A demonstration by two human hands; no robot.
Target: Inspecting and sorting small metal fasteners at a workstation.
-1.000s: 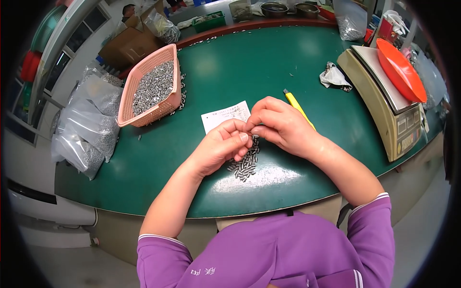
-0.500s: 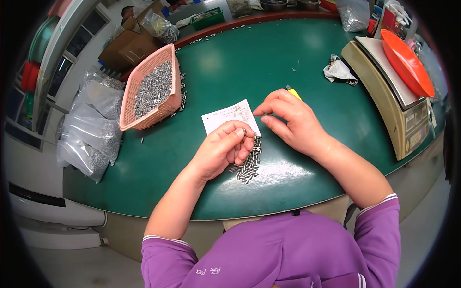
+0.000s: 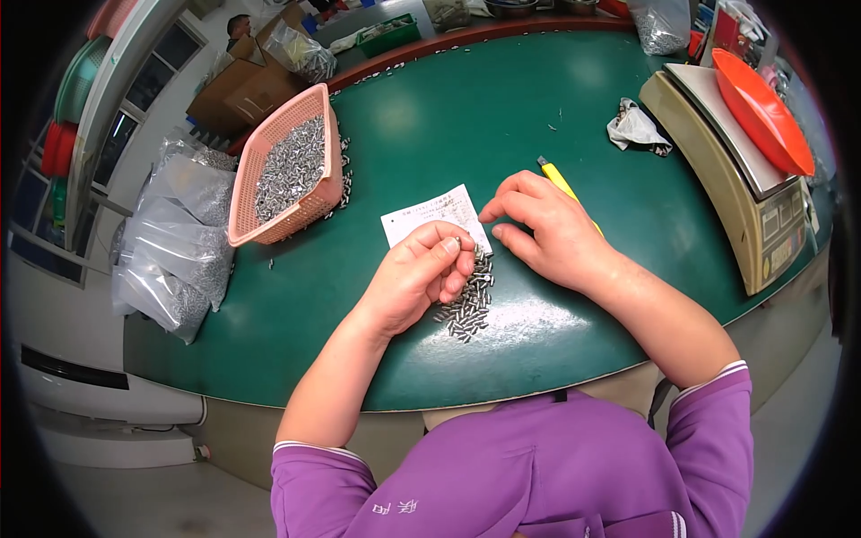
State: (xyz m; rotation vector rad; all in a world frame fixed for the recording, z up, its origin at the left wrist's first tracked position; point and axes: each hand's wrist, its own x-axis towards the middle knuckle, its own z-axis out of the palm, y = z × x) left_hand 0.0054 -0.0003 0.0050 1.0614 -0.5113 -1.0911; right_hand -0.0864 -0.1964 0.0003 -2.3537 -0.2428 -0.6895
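My left hand (image 3: 418,276) is closed, with a small metal pin (image 3: 459,241) pinched between thumb and forefinger; most of the pin is hidden. To its right, my right hand (image 3: 552,231) hovers with fingers bent and the thumb apart from the forefinger, and nothing shows between them. Beneath and beside my left hand lies a loose pile of small shiny metal pins (image 3: 469,316). A white printed card (image 3: 404,228) lies just beyond, partly covered by my left hand. The yellow utility knife (image 3: 558,180) sits behind my right hand, which hides part of it.
A pink basket (image 3: 240,222) full of small metal parts (image 3: 291,170) stands at the left, beside filled clear bags (image 3: 179,260). At the right is a scale (image 3: 708,170) with an orange tray (image 3: 762,112). A white cloth (image 3: 635,127) lies on the green table (image 3: 457,117).
The whole view has shifted slightly. My right hand has moved a little toward me, uncovering more of the yellow knife. The left hand keeps its pinch.
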